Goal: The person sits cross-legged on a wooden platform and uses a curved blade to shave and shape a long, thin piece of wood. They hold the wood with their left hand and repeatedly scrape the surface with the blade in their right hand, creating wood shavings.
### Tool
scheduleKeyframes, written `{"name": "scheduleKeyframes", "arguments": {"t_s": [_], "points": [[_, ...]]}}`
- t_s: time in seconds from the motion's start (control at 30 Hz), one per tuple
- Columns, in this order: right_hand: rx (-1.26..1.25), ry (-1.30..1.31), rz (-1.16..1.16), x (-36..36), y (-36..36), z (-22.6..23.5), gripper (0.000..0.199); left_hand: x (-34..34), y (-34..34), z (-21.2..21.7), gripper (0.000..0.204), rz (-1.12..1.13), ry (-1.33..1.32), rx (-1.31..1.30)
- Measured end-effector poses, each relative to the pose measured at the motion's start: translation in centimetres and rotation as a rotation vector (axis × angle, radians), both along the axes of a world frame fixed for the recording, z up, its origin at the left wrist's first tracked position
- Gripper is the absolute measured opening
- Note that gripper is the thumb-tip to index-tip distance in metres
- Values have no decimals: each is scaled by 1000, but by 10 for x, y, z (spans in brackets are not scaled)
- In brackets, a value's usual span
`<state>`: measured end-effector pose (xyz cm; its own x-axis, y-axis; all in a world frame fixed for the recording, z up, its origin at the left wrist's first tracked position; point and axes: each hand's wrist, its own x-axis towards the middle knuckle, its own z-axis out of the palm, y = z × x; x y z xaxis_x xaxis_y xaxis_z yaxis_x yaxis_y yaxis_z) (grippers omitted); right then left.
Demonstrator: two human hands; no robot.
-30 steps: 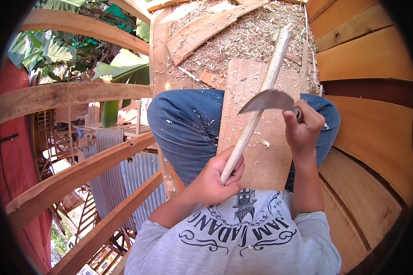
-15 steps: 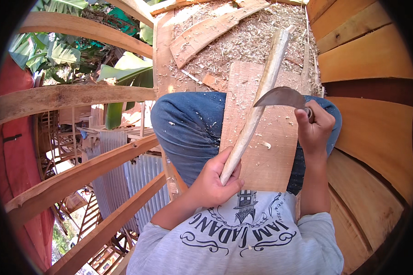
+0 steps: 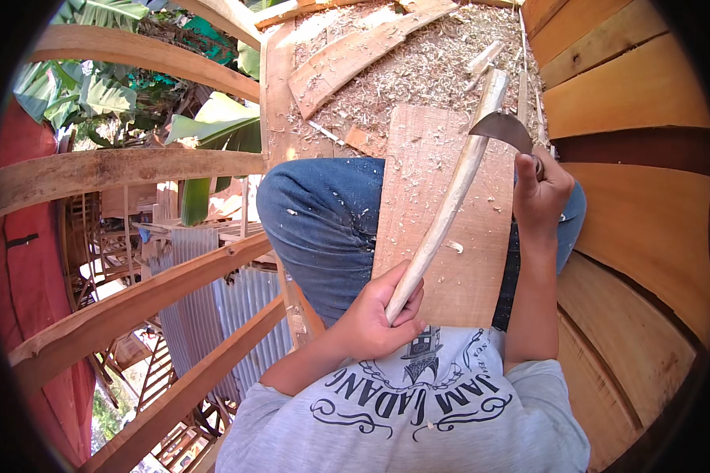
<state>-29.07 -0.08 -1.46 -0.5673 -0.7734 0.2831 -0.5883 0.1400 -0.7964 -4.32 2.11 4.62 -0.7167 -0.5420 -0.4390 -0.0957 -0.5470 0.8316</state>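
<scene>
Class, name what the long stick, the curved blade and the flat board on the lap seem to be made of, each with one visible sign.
Stick: pale bare wood, freshly shaved, unvarnished.
Blade: probably steel, dull grey with a thin edge.
Board: raw reddish-brown wood, matt, grain lines showing, flecked with shavings.

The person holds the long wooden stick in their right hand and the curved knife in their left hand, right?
Not quite: the hands are swapped. In the head view the left hand grips the long wooden stick, and the right hand holds the curved knife.
</scene>
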Motion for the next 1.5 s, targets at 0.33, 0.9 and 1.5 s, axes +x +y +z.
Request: {"name": "scheduleKeyframes", "arguments": {"t_s": [0.33, 0.9, 1.5], "points": [[91, 165, 419, 50, 51, 24, 58, -3, -5, 8, 33, 173, -353, -380], [-17, 354, 196, 27, 11, 1, 62, -8, 0, 15, 24, 197, -462, -417], [52, 6, 307, 54, 27, 15, 56, -8, -4, 18, 29, 189, -461, -374]]}}
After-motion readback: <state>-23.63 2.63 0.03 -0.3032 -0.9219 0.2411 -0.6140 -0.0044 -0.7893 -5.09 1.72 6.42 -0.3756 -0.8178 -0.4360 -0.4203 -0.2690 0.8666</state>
